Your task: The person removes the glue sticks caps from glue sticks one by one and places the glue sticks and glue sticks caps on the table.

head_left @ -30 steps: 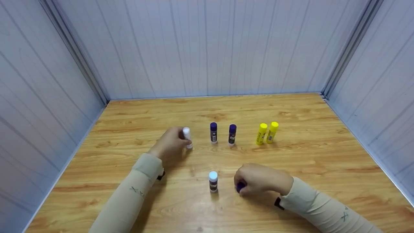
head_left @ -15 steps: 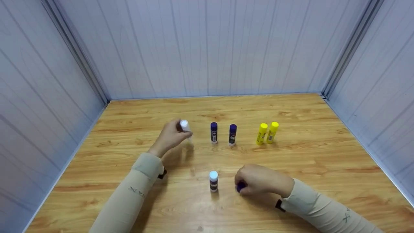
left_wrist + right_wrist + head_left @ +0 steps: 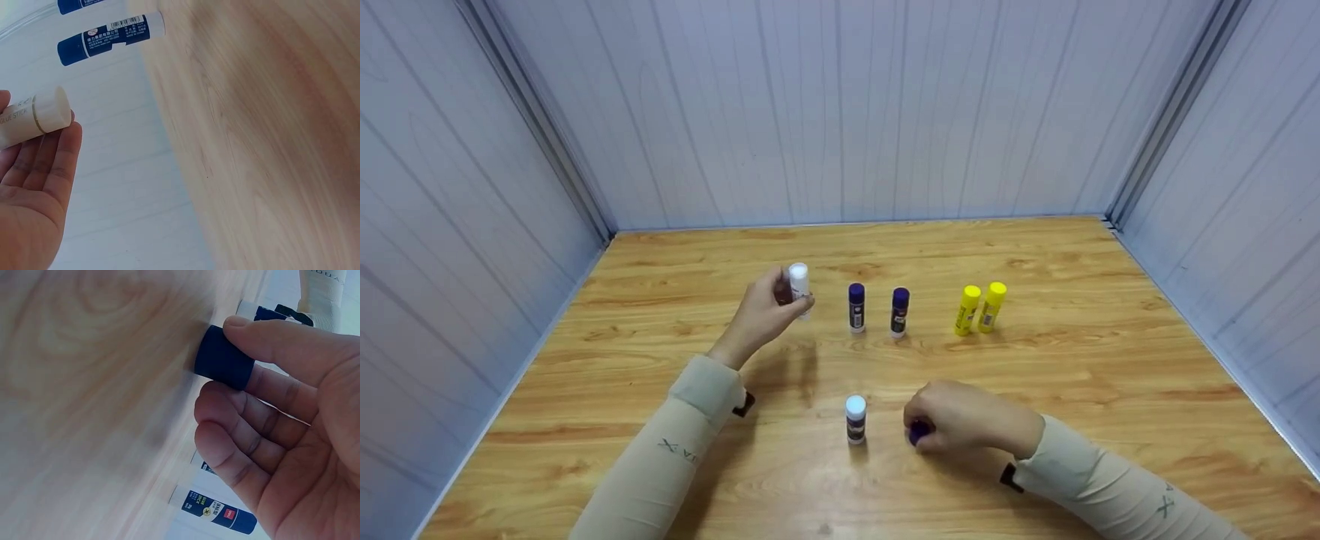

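Observation:
My left hand (image 3: 765,311) holds a white glue stick (image 3: 28,117) upright between thumb and fingers, raised above the table left of the dark blue glue sticks. Close to the table, my right hand (image 3: 967,416) pinches a dark blue glue stick cap (image 3: 224,357) between thumb and index finger, its other fingers curled beneath. Just left of that hand, a glue stick with a pale top (image 3: 856,420) and dark label stands upright.
Two upright glue sticks with dark blue caps, one left (image 3: 856,307) and one right (image 3: 899,312), stand mid-table. Farther right are two yellow glue sticks (image 3: 967,310), close together. White panel walls (image 3: 840,112) enclose the wooden table (image 3: 682,262) at back and sides.
My left hand has lifted the white glue stick off the table, moving it up and farther back, then slightly right. The right hand and its cap have stayed in place.

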Available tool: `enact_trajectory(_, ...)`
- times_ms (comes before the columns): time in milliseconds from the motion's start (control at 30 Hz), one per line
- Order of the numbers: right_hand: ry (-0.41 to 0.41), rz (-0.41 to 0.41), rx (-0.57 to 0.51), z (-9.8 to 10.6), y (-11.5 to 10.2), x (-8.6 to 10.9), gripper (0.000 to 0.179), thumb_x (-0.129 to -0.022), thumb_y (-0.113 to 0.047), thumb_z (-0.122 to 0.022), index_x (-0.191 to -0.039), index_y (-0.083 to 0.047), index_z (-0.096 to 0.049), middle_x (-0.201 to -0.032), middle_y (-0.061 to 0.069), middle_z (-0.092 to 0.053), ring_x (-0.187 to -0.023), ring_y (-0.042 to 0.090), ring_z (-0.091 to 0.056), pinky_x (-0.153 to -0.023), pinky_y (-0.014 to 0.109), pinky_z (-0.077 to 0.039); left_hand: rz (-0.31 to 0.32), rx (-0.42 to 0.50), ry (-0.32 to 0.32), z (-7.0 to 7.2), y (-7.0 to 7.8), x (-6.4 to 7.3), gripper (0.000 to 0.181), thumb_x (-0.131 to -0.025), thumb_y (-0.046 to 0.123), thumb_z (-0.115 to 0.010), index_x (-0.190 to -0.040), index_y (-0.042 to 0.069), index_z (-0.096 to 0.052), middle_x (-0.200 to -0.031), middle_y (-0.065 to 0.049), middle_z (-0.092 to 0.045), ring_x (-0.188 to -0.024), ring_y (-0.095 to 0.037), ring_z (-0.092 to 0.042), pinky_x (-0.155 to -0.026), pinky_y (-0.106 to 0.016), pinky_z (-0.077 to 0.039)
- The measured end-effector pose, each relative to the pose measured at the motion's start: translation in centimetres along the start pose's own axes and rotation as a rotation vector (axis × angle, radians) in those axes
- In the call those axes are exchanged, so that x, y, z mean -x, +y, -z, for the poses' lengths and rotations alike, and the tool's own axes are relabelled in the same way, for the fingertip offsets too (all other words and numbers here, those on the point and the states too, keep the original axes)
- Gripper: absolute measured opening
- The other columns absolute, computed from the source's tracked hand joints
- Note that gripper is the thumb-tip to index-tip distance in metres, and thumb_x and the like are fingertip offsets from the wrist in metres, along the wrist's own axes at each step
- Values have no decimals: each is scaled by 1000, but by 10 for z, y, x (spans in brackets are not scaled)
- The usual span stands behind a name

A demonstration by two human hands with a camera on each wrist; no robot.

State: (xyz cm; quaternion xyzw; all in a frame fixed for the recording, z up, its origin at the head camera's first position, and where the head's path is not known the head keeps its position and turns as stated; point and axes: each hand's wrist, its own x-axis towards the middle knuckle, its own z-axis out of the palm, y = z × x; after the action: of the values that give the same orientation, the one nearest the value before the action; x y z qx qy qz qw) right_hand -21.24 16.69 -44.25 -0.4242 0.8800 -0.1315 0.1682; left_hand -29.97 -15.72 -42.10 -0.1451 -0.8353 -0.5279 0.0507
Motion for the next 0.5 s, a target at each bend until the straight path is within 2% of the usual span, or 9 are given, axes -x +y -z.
enact_trajectory(267, 18, 3, -14, -2, 2, 1, 10, -93, -15, -84, -100, -11, -78, -92, -2, -77, -78, 1, -63, -72, 23, -55, -16, -21, -16, -3, 1, -1, 34, -104, 21, -76, -127, -2, -68, -117, -18, -77, -100, -26, -72, -86, -37, -62)
enact_trajectory(500, 25, 13, 6, -3, 2, 2, 11, -93, -18, -84, -102, -12, -78, -95, -2, -78, -80, 3, -65, -75, 25, -57, -68, -127, -47, -7, 3, 3, 33, -105, 21, -75, -131, 0, -75, -112, -15, -79, -93, -22, -70, -82, -36, -59)
